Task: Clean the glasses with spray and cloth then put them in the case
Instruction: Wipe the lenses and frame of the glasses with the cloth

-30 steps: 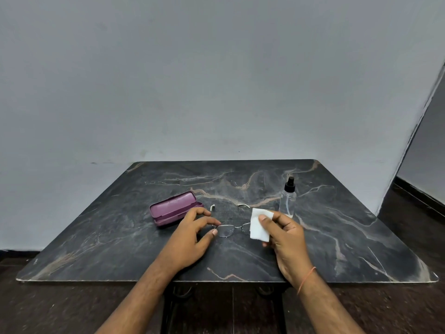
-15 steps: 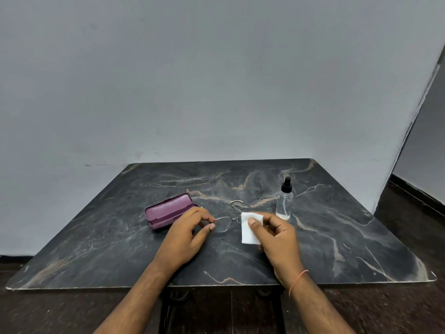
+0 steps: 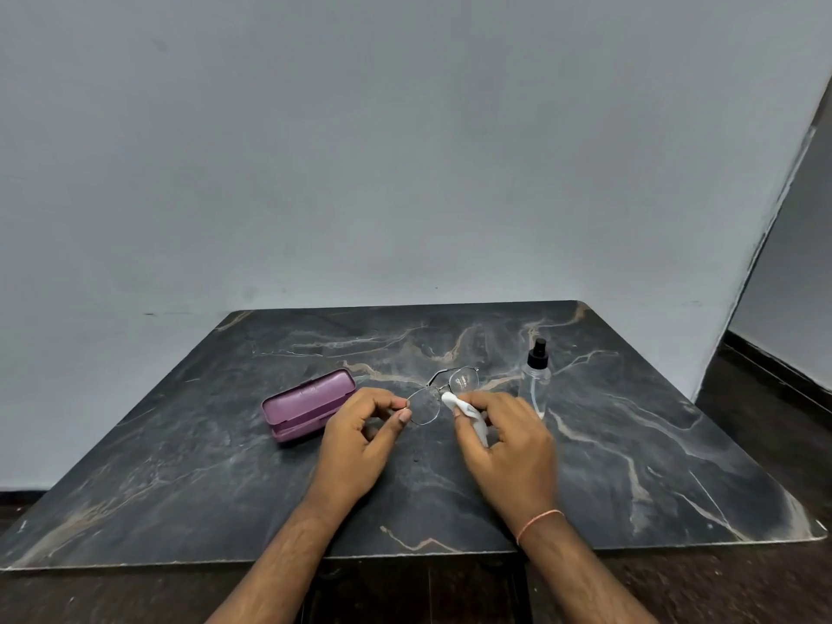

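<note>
The glasses (image 3: 443, 393) are pinched at their near-left rim by the left hand (image 3: 360, 436), their long axis running far-right, while the cloth (image 3: 463, 409) is gripped by the right hand (image 3: 508, 448) beside the bridge.

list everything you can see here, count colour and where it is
glasses: 1, thin dark metal frame with clear lenses, at the table's middle, held between the two hands
cloth: 1, white, bunched in the right hand against the glasses
case: 1, purple, lying on the table to the left of the left hand
spray bottle: 1, clear with a black top, upright on the table beyond the right hand
table: 1, dark marble pattern with pale veins, against a grey wall
wrist thread: 1, orange, on the right wrist
left hand: 1, pinches the glasses frame
right hand: 1, grips the cloth
</note>
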### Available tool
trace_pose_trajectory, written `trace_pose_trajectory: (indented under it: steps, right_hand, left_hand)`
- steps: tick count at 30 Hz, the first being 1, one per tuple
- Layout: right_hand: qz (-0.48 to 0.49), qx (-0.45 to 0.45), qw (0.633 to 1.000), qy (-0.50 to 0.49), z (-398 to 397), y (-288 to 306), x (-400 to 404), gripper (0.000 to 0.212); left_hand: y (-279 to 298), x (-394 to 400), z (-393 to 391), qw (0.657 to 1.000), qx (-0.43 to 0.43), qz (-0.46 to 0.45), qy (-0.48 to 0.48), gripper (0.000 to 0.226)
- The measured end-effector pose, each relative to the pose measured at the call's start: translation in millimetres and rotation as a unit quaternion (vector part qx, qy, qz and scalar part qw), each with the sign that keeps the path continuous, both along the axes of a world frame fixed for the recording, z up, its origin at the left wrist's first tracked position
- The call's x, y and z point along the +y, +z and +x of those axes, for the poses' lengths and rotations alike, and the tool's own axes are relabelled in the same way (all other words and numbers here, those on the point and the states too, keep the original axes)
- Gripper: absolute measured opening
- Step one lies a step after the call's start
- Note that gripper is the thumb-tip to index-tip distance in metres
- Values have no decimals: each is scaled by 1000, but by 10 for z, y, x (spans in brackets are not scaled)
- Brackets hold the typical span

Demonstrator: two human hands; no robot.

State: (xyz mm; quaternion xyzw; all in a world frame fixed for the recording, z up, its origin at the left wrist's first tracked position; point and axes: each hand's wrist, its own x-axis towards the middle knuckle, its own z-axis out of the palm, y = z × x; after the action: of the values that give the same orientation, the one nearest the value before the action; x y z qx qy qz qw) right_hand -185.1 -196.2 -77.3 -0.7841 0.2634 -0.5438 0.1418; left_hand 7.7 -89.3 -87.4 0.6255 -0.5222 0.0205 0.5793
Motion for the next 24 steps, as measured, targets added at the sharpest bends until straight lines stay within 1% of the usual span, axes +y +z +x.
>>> trace_pose_trajectory:
  steps: [3, 5, 8, 10, 12, 14, 19, 21, 24]
  right_hand:
    - [-52, 0, 999, -15, 97, 1, -60, 16]
    - [-76, 5, 997, -18, 154, -28, -62, 18]
    - [-115, 27, 993, 1, 191, -72, -26, 22]
    - [-128, 45, 990, 31, 197, -90, -6, 24]
    - [-137, 65, 986, 65, 206, -105, 3, 24]
    - [-138, 75, 985, 70, 212, -121, 3, 24]
    - [-102, 49, 994, -6, 217, -105, -59, 26]
    - [-97, 53, 994, 13, 220, -98, -46, 26]
    - [-107, 73, 988, 80, 207, -98, -4, 27]
  left_hand:
    - [-7, 6, 5, 1000, -12, 3, -4, 9]
    - [-12, 1, -1, 1000, -27, -3, -8, 15]
    - [-22, 2, -1, 999, -50, -12, -8, 15]
    - [-29, 0, 16, 999, -48, -17, -6, 13]
    - [-38, -8, 28, 999, -41, -21, -8, 14]
    - [-46, -16, 33, 999, -39, -22, -9, 12]
    - [-50, -10, 13, 999, -31, -18, -12, 7]
    - [-39, -9, 11, 999, -33, -15, -14, 9]
    - [-32, 0, 22, 999, -33, -14, -14, 15]
